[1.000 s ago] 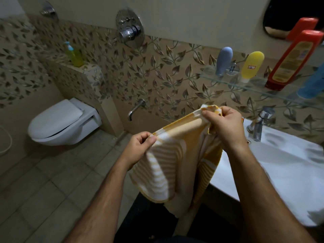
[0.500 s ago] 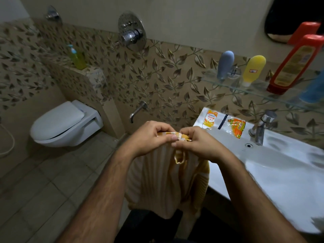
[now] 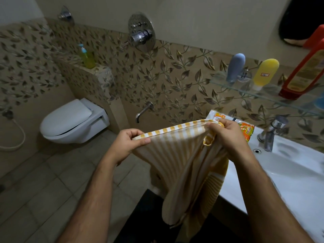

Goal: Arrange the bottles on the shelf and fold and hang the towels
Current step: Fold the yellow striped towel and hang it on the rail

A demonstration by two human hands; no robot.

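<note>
2 hands pinch 1 towel; 3 bottles on shelf.

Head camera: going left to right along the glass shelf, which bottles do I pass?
On the glass shelf: blue-grey bottle → yellow bottle → red bottle. Something blue sits at the far right edge, too cropped to identify.

Dim warm light, soft blur throughout (edges bowed), glints on chrome
</note>
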